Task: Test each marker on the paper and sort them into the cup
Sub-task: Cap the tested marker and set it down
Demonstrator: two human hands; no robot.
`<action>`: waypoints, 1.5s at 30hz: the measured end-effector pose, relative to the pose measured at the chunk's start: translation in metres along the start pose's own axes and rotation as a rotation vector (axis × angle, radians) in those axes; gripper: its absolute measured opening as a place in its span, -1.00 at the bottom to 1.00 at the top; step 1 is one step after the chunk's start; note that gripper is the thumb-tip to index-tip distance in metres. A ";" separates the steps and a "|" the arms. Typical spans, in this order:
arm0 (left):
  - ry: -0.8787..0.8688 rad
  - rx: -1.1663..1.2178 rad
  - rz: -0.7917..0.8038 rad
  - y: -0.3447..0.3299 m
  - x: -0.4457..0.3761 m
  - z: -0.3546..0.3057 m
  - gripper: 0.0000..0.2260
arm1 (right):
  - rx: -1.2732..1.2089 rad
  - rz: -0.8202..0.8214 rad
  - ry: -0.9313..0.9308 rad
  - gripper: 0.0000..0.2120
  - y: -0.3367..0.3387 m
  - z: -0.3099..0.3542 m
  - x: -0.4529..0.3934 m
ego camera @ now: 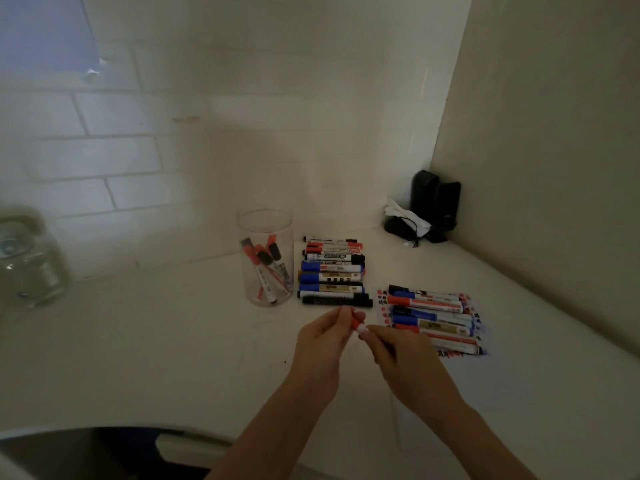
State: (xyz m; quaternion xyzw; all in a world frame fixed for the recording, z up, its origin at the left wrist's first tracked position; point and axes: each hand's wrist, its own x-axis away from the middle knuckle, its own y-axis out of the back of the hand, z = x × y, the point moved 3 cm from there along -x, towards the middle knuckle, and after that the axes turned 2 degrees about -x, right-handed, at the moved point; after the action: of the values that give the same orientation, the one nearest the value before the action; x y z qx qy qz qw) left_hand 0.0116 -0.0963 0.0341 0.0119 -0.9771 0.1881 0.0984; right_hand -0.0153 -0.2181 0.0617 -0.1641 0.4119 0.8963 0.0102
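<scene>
Here, above the white table (173, 341), both hands meet over a red-capped marker (358, 325). The left hand (323, 341) pinches its red cap between thumb and fingertips, while the right hand (405, 355) curls around the white barrel, most of which is hidden in the fist. Whether the cap is seated or partly off cannot be told. Just beyond the hands stands a clear cup (266, 258) holding several markers, red and black caps upward. Beside the cup, to its right, lies a row of markers (334, 270) side by side, blue, black and red. Further right, another bunch of markers (433, 317) rests on a printed paper (479, 351). In the far corner sit dark objects (434, 202) with a crumpled white tissue (407, 216).
</scene>
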 end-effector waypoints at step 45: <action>-0.483 -0.998 0.218 -0.015 -0.047 0.039 -0.93 | -0.227 -0.226 -0.372 -0.93 0.037 -0.136 0.025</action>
State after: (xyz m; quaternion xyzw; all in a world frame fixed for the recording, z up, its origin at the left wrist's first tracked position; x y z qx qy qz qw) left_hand 0.0510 -0.1253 -0.0054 -0.0945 -0.9379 -0.2958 -0.1545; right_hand -0.0053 -0.3464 -0.0013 -0.0413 0.2783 0.9449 0.1675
